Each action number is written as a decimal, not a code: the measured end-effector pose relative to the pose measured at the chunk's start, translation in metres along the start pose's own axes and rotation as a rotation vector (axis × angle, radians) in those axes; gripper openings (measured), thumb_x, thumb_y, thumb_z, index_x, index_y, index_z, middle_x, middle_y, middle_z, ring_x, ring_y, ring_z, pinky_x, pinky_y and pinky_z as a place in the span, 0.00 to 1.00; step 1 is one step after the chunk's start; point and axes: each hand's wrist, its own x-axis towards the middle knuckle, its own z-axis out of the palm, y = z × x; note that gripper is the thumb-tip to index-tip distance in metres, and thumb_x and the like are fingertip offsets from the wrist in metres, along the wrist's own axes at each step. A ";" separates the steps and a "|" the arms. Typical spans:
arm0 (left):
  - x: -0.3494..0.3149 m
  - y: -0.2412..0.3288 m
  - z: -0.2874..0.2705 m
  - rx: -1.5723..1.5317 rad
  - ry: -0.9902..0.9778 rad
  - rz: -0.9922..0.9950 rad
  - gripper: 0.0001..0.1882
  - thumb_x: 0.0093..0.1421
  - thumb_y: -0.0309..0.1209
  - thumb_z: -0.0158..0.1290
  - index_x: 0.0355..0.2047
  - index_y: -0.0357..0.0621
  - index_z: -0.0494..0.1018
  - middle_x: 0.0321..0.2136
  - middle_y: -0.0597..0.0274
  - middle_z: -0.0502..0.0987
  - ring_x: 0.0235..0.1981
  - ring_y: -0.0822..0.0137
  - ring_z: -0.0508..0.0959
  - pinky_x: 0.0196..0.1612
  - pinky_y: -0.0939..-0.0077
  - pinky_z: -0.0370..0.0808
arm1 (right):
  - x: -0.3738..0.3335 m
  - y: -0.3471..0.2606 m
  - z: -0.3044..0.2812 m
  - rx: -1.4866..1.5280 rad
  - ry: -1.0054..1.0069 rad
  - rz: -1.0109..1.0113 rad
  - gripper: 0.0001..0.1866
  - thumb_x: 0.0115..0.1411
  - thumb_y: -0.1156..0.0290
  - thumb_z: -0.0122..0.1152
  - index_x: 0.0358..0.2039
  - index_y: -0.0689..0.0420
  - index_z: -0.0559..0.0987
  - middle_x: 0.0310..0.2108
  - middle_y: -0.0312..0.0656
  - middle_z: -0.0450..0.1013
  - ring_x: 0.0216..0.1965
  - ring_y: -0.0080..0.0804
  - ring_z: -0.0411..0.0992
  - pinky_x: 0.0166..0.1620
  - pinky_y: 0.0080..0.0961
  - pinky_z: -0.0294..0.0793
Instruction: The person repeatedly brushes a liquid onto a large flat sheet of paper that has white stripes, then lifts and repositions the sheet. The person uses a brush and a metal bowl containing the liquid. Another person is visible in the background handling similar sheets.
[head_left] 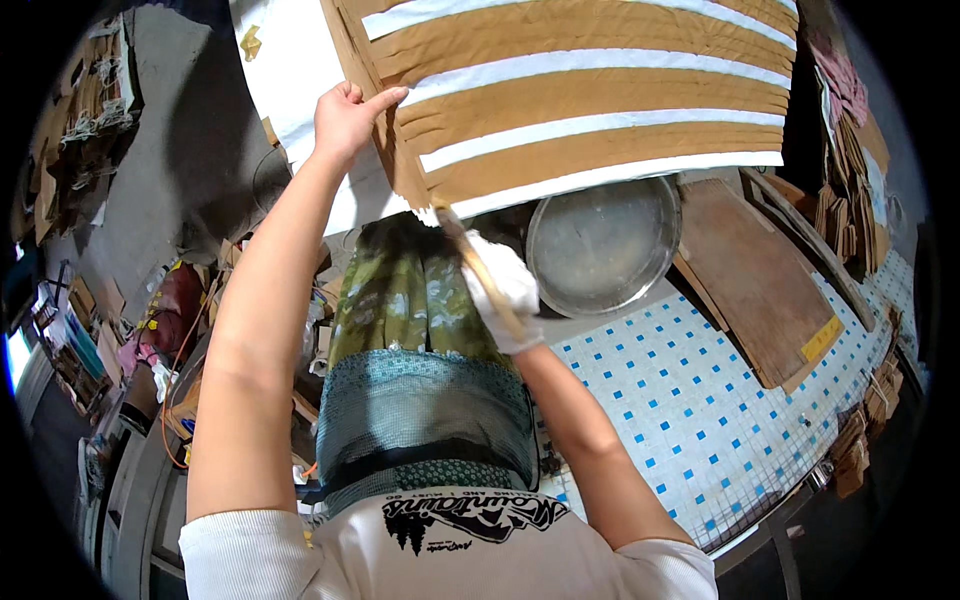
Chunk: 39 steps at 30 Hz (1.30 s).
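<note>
My bare left hand (pixel 347 122) is closed at the left edge of a long brown paper strip (pixel 402 170), its thumb lying over the strip. In my white-gloved right hand (pixel 505 280) is a brush (pixel 485 275) with a long wooden handle. The brush's tip is at the strip's near end, by the front edge of the work surface. Right of the strip, brown paper sheets (pixel 590 95) lie in overlapping rows, with white bands (pixel 600 122) showing between them. White sheet (pixel 290 60) also shows left of the strip.
Just right of my gloved hand sits a round, shallow metal basin (pixel 605 245). A wooden board (pixel 750 280) lies on a white surface with blue squares (pixel 650 390). Stacked brown paper (pixel 850 195) stands far right. Clutter, including a dark red bag (pixel 175 310), fills the left.
</note>
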 end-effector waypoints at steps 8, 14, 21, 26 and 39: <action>0.003 0.001 -0.002 0.009 -0.007 -0.050 0.34 0.50 0.41 0.74 0.22 0.57 0.52 0.14 0.78 0.60 0.11 0.81 0.53 0.12 0.80 0.51 | 0.011 0.016 0.010 -0.071 0.122 0.045 0.15 0.60 0.70 0.63 0.47 0.58 0.80 0.31 0.45 0.75 0.32 0.46 0.76 0.36 0.38 0.76; 0.001 0.001 -0.001 0.084 0.039 -0.026 0.33 0.49 0.40 0.75 0.21 0.56 0.53 0.16 0.77 0.61 0.13 0.80 0.55 0.12 0.79 0.52 | 0.010 0.016 -0.024 0.063 0.020 -0.157 0.22 0.53 0.71 0.68 0.51 0.51 0.81 0.35 0.41 0.79 0.35 0.40 0.78 0.39 0.34 0.79; 0.007 -0.007 -0.006 0.067 0.041 -0.025 0.30 0.52 0.38 0.73 0.23 0.55 0.56 0.15 0.77 0.61 0.12 0.80 0.58 0.13 0.81 0.54 | 0.225 0.002 -0.162 -0.146 0.273 -0.617 0.17 0.57 0.71 0.67 0.49 0.49 0.82 0.43 0.41 0.79 0.43 0.38 0.77 0.47 0.33 0.77; -0.011 0.041 -0.010 -0.165 -0.087 -0.137 0.20 0.56 0.38 0.69 0.31 0.54 0.64 0.22 0.74 0.70 0.20 0.79 0.70 0.20 0.82 0.63 | 0.281 -0.067 -0.176 -0.243 0.013 -0.585 0.22 0.61 0.55 0.60 0.55 0.42 0.78 0.53 0.44 0.75 0.57 0.35 0.70 0.59 0.43 0.70; 0.029 0.059 -0.024 -0.010 -0.009 -0.205 0.23 0.55 0.45 0.70 0.31 0.51 0.66 0.25 0.67 0.75 0.21 0.72 0.77 0.22 0.78 0.70 | 0.093 0.051 -0.058 -0.389 -0.098 -0.575 0.15 0.56 0.65 0.56 0.44 0.44 0.81 0.37 0.31 0.75 0.41 0.31 0.74 0.45 0.37 0.70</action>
